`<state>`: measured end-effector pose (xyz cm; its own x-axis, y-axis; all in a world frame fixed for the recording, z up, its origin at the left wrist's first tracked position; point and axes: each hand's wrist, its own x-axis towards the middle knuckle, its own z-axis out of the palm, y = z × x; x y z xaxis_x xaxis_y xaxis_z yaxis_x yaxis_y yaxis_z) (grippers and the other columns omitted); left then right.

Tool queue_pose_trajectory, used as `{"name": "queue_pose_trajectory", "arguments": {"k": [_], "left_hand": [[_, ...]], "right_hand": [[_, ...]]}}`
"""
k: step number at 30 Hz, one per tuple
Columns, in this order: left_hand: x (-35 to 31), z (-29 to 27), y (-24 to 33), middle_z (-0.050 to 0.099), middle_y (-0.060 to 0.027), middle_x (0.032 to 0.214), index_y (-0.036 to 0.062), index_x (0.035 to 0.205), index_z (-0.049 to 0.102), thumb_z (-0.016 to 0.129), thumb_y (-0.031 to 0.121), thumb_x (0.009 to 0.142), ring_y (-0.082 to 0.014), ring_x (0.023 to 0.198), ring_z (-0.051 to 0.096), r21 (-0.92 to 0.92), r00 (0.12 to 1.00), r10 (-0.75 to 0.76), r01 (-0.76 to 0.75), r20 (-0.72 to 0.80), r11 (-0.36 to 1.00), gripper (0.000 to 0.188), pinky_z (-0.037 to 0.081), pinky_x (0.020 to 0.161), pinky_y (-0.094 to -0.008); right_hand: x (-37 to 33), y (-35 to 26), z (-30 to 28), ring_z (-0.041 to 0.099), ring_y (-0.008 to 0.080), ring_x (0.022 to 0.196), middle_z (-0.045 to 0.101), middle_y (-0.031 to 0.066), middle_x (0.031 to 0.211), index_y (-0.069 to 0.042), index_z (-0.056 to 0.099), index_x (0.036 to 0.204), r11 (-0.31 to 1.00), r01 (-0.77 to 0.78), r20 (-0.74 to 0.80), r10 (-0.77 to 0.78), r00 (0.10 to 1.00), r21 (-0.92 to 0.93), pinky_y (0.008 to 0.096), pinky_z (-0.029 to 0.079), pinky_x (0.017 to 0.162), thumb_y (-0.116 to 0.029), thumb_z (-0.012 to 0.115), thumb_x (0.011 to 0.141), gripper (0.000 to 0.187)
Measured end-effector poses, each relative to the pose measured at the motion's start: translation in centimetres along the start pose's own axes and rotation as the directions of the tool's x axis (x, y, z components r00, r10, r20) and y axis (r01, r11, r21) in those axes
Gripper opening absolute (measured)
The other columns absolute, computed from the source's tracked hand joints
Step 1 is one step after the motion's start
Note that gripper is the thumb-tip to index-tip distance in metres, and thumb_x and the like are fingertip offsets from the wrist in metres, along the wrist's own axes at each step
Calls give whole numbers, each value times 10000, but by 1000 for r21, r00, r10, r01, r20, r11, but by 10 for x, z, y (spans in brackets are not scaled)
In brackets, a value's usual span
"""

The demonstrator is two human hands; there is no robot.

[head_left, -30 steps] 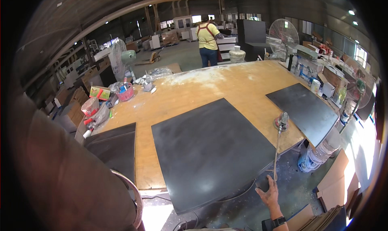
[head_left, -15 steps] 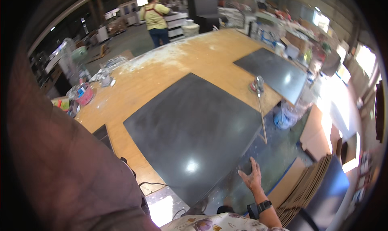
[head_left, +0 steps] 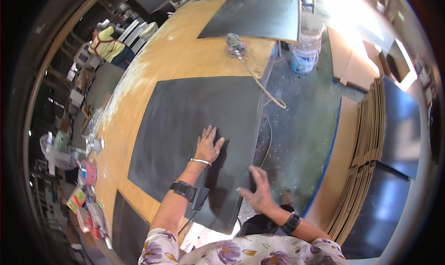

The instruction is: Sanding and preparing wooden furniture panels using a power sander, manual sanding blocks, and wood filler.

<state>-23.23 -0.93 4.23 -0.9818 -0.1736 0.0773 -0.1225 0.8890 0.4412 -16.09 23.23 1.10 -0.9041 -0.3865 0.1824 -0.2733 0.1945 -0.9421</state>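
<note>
charcoal-grey and flat, the panel [head_left: 181, 112] lies at the centre on the tan table [head_left: 143, 65], its surface matt and faintly clouded with paler, smoky patches, its sides straight but bent a little by the lens. a thin edge shows at three o'clock, and the arm's dark shadow falls over the six o'clock half. the left hand [head_left: 210, 146] rests on the panel near its middle, palm down, fingers open and spread towards twelve. the right hand [head_left: 260, 191] is open as well, thumb apart from the fingers, at the panel's four o'clock edge; it is blurred, and i cannot tell whether the thumb touches. just past the panel at one o'clock sits a sander [head_left: 235, 45], its hose [head_left: 255, 75] curling off the table. another dark sheet [head_left: 252, 17] lies at twelve to one. the left forearm hides part of the panel's seven o'clock side, and whether the black box [head_left: 200, 198] there hangs from the wrist or lies on the panel is unclear. a third board [head_left: 130, 223] at seven o'clock is cut off by sleeve and lens rim. clutter at eight is too small to sort out; glare washes out the floor towards one.
</note>
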Motion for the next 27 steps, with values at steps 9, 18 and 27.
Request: {"name": "queue_pose_trajectory", "arguments": {"k": [9, 18, 27], "left_hand": [[179, 43, 47, 249, -146, 1471, 62, 1386, 309, 458, 445, 903, -332, 1362, 215, 310, 988, 66, -107, 141, 945, 635, 199, 1081, -515], [160, 69, 46, 403, -189, 1334, 21, 1281, 413, 474, 375, 894, -346, 1283, 321, 309, 983, 186, -176, -3, 935, 529, 213, 1067, -494], [135, 66, 54, 378, -138, 1365, 73, 1339, 369, 396, 263, 945, -342, 1307, 295, 289, 947, 309, -322, 91, 902, 439, 196, 1079, -487]], "right_hand": [[-5, 16, 6, 450, 365, 1083, 408, 186, 1195, -110, 415, 1276, 984, 120, 22, -124, 992, 133, 437, 420, 912, -267, 830, 588, 818], [18, 39, 6, 488, 355, 1069, 443, 180, 1227, -137, 516, 1208, 979, 138, -117, -121, 986, 151, 427, 415, 839, -298, 822, 574, 721], [188, 74, -38, 456, 361, 1104, 462, 186, 1215, -77, 476, 1245, 993, 53, -468, 2, 884, 104, 448, 397, 916, -171, 775, 611, 707]]}}
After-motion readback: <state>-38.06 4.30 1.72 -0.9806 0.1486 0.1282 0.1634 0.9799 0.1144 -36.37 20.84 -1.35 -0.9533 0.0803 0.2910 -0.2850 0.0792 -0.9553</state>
